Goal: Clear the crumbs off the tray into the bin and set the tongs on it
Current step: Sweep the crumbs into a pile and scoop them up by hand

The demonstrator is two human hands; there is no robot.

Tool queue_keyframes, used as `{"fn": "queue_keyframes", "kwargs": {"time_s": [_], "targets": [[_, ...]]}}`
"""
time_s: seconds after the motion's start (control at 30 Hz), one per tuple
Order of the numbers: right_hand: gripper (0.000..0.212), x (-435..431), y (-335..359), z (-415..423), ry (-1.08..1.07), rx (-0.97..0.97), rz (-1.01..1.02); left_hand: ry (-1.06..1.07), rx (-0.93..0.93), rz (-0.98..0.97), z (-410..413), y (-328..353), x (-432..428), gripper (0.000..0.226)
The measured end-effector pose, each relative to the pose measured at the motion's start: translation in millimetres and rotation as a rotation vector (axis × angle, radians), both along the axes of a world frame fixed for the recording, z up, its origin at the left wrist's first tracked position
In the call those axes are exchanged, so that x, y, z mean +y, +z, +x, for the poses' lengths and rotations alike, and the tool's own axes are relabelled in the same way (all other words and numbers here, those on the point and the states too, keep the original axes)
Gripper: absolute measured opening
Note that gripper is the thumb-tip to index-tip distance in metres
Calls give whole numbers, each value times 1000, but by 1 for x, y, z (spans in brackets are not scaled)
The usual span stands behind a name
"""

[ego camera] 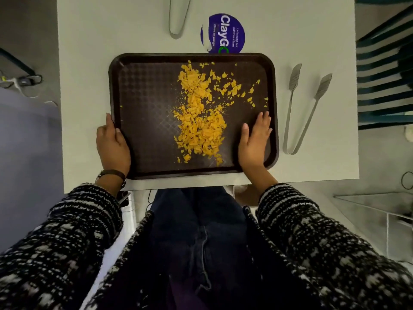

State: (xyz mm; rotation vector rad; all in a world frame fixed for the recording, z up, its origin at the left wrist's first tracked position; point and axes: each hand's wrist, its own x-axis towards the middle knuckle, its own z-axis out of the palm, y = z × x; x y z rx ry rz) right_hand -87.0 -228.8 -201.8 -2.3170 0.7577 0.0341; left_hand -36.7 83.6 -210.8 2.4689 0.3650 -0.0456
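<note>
A dark brown tray (145,90) lies on the white table in front of me. Yellow-orange crumbs (201,117) are scattered over its middle and right part. My left hand (111,144) grips the tray's left rim near the front corner, fingers curled over the edge. My right hand (254,142) lies flat on the tray's surface near the right front corner, fingers together, just right of the crumb pile. Metal tongs (304,110) lie on the table to the right of the tray, tips pointing away from me. No bin is in view.
The white table (85,63) ends just below the tray's front rim. A round blue sticker (225,32) sits behind the tray. A second pair of tongs (177,16) lies at the far edge. Striped chairs (384,74) stand to the right, cables on the floor left.
</note>
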Motion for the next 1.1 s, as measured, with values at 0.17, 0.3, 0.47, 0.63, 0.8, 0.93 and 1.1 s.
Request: {"fn": "queue_keyframes", "kwargs": {"time_s": [0.17, 0.3, 0.47, 0.63, 0.8, 0.93, 1.1], "targets": [[66, 43, -5, 17, 234, 3, -18, 8, 13, 15, 0, 0, -1, 47], [59, 55, 5, 27, 419, -104, 184, 3, 8, 27, 0, 2, -3, 47], [62, -12, 3, 53, 261, -99, -117, -5, -6, 9, -1, 7, -3, 47], [73, -29, -13, 65, 305, 79, -281, -5, 4, 27, 0, 6, -3, 47], [67, 11, -2, 60, 470, -46, -68, -1, 9, 13, 0, 6, -3, 47], [62, -6, 2, 74, 399, -138, -76, -7, 17, 7, 0, 7, -3, 47], [68, -40, -6, 104, 281, 19, -190, -11, 22, 19, 1, 5, -2, 47]]}}
